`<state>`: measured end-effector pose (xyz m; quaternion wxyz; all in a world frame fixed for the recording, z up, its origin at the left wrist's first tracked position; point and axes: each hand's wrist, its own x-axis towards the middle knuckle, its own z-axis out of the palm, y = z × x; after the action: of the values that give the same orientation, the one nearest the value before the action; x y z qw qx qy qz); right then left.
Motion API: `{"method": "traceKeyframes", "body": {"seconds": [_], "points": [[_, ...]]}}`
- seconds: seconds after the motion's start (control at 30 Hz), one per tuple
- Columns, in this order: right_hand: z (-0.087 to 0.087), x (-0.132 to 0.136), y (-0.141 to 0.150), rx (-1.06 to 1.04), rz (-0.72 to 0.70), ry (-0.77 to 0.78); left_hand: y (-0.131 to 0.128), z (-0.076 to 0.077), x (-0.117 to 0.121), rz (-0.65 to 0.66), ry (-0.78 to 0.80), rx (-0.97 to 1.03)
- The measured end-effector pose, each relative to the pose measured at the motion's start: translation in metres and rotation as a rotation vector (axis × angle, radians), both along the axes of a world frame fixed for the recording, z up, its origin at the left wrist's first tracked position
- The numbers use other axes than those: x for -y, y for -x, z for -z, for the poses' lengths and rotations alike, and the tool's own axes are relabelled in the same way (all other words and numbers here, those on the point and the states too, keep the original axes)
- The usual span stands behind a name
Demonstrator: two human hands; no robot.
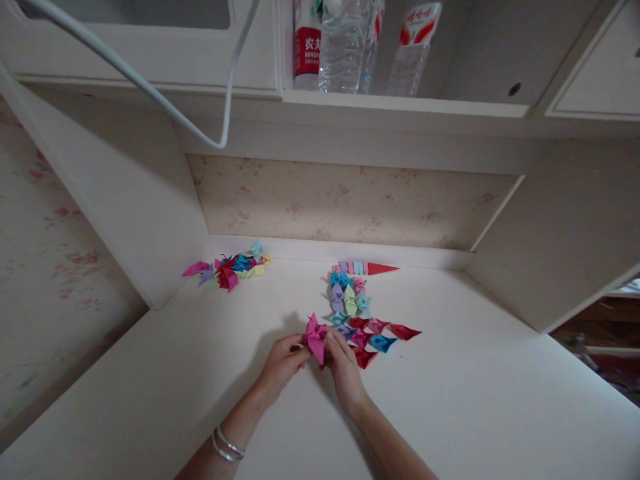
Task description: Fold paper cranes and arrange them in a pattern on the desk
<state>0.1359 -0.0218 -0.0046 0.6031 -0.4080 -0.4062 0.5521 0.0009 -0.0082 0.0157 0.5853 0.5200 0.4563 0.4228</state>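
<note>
My left hand [281, 366] and my right hand [345, 371] meet over the white desk [475, 400], both pinching a folded pink paper piece [315, 337] between their fingertips. Just right of it lies a cluster of folded paper pieces [365, 327] in red, blue, purple and green. A joined row of folded pieces [365, 268] with a red tip lies further back. Another heap of coloured folded pieces [230, 268] sits at the back left corner. My left wrist wears silver bangles.
A shelf above holds plastic water bottles [350, 43]. A white cable [150, 87] hangs across the upper left. White side panels close in the desk on the left [125, 200] and right [550, 247]. Floral wallpaper [345, 200] backs the desk.
</note>
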Motion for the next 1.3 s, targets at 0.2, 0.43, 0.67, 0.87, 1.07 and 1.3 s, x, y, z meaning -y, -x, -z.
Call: {"method": "traceKeyframes", "body": {"seconds": [0.2,0.43,0.67,0.87,1.07,1.3], "points": [[-0.0024,-0.0005,0.0003,-0.011,-0.037,0.017,0.0005,0.0044,-0.0013,-0.004,-0.014,-0.020],[-0.0028,0.0002,0.0001,-0.020,-0.030,0.030,0.0001,0.0029,-0.0001,0.023,0.008,0.006],[-0.0043,0.0003,-0.0006,-0.010,-0.032,0.022,0.0012,0.0002,0.0013,0.064,-0.023,0.025],[-0.0044,0.0000,-0.0013,-0.039,-0.048,0.022,0.0019,0.0017,0.0018,0.089,-0.041,0.026],[-0.0027,-0.0007,-0.0012,-0.061,-0.045,0.033,0.0021,0.0049,0.0011,0.102,-0.055,0.006],[-0.0034,-0.0008,0.0002,-0.095,-0.057,0.009,0.0010,0.0088,-0.0005,0.078,-0.030,0.018]]}}
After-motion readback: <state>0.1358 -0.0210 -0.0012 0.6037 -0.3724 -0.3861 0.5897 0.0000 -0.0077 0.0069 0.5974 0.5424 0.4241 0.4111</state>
